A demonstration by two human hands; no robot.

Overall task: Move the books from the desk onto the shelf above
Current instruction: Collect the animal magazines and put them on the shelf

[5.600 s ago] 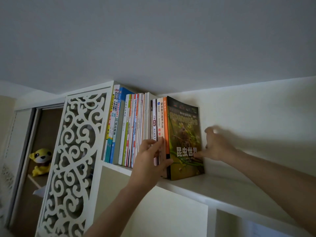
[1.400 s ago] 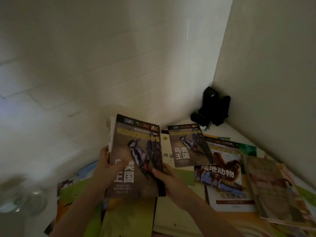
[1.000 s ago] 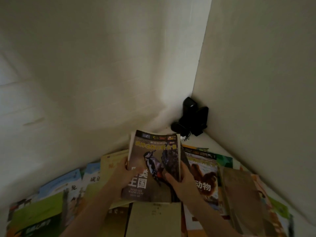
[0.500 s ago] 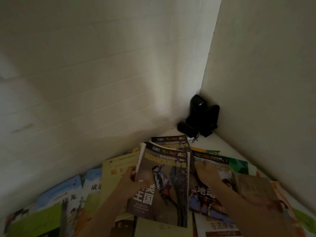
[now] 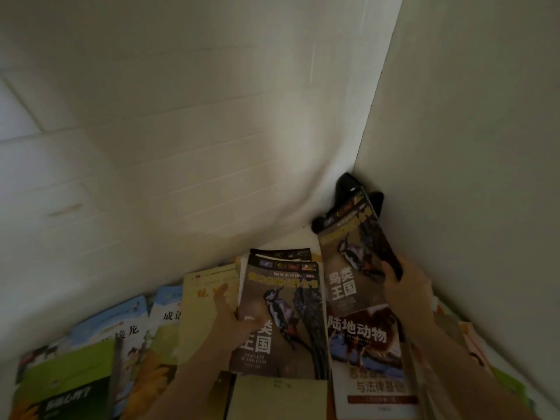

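The left hand (image 5: 239,322) grips a dark-covered paperback book with a woodpecker picture (image 5: 285,316) by its left edge, thumb across the front cover and the other fingers behind it. A second thin dark book edge shows just above and behind the top of this book; whether the hand holds it too cannot be told.

The right hand (image 5: 406,283) grips a second dark paperback book with the same woodpecker cover (image 5: 351,262), its thumb curled over the right edge. This book is tilted, its top corner leaning away from the hand toward the room corner.

Beyond that top corner, black objects (image 5: 348,189) stand in the corner of the white desk surface (image 5: 291,241); their type cannot be told.

Below the right hand lies a paperback book with a brown animal on its cover (image 5: 363,338). Left of the left hand lie a pale yellow book (image 5: 206,301) and several blue-and-green covered books (image 5: 115,331), overlapping on the desk.
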